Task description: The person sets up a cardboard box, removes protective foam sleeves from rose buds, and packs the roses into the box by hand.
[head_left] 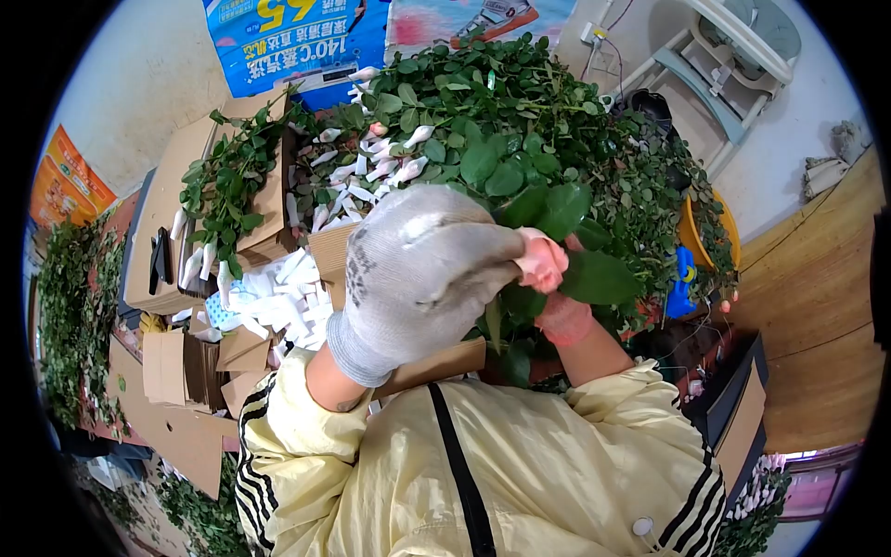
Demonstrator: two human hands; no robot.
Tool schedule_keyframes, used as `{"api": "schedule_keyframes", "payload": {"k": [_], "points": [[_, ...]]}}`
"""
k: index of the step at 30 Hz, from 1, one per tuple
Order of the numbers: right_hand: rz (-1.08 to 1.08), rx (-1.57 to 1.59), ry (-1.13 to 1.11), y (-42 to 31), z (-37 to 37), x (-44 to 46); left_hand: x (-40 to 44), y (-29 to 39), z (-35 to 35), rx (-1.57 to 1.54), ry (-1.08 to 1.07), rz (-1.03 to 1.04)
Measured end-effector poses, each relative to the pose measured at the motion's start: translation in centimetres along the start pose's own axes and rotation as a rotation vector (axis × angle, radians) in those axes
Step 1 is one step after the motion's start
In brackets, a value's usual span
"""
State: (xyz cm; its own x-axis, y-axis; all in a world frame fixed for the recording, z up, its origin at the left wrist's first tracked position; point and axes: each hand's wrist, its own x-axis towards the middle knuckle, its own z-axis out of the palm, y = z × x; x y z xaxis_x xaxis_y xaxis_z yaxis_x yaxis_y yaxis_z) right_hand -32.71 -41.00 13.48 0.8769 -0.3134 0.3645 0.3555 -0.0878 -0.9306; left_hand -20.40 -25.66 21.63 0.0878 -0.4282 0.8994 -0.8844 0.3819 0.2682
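My left hand [422, 274], in a grey-white glove with dark marks, is closed in the middle of the view, its fingertips pressed against a pink rose head [541, 261]. Broad green leaves [599, 278] surround the flower. Just beyond it, my right hand [564, 317] wears a coral-pink glove; mostly its cuff shows, and leaves and the flower hide its fingers. Behind both hands lies a large heap of leafy rose stems [520, 111], with white-wrapped buds [385, 167] at its left part.
White paper sleeves [288, 297] lie on the left beside folded cardboard pieces [167, 367]. More stems rest on a cardboard box [172, 251]. To the right are a blue tool [682, 283], an orange basin [729, 227] and a wooden board [817, 278]. A high chair [724, 74] stands at the back right.
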Motion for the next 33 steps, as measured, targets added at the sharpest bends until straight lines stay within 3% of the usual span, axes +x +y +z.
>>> {"api": "schedule_keyframes", "payload": {"k": [2, 4, 5, 6, 7, 9, 12, 14, 15, 18, 20, 23, 26, 29, 33], "points": [[0.066, 0.280, 0.033, -0.3, 0.0, 0.0, -0.3, -0.1, -0.2, -0.205, 0.114, -0.120], [0.114, 0.491, 0.060, -0.7, 0.1, 0.0, -0.2, -0.4, -0.8, -0.183, 0.223, -0.128], [0.130, 0.561, 0.071, -0.8, 0.1, 0.0, -0.2, -2.2, -1.8, 0.025, 0.192, -0.152], [0.020, 0.177, 0.081, -0.9, 0.3, 0.1, -0.3, -4.4, -1.4, -0.067, 0.326, -0.396], [-0.030, 0.118, 0.083, -1.1, 0.6, 0.3, -0.2, -6.6, -2.4, 0.205, 0.270, -0.392], [-0.128, -0.001, 0.096, -1.4, 1.1, 0.8, -1.0, -8.0, -3.4, 0.231, 0.230, -0.508], [0.047, 0.378, 0.079, -1.5, 1.5, 1.4, -0.9, -4.1, -3.1, -0.076, 0.183, -0.228], [-0.193, -0.083, 0.018, -2.3, 1.8, 1.6, -0.2, -2.5, -3.0, -0.130, -0.042, 0.019], [-0.273, -0.234, 0.002, -2.6, 2.0, 1.6, 0.6, -1.2, -2.8, -0.097, -0.109, 0.031], [-0.133, -0.257, 0.070, -2.8, 2.6, 1.8, 0.7, -0.1, -1.4, -0.075, -0.105, 0.023], [-0.044, -0.255, -0.039, -2.5, 2.2, 1.8, 0.1, -0.8, -0.9, 0.060, -0.206, 0.021], [0.024, -0.044, -0.050, -2.8, 2.4, 1.6, -0.4, -0.8, -1.0, -0.022, -0.110, -0.052], [0.018, 0.054, -0.057, -2.7, 2.4, 1.8, -0.7, -0.6, -0.7, -0.066, -0.101, -0.093], [-0.215, -0.249, -0.032, -3.3, 2.9, 2.3, -0.8, -0.7, -0.5, -0.084, -0.095, -0.097], [-0.143, -0.166, 0.022, -2.4, 2.9, 1.9, -0.7, -0.6, -0.5, -0.092, -0.102, -0.096]]}}
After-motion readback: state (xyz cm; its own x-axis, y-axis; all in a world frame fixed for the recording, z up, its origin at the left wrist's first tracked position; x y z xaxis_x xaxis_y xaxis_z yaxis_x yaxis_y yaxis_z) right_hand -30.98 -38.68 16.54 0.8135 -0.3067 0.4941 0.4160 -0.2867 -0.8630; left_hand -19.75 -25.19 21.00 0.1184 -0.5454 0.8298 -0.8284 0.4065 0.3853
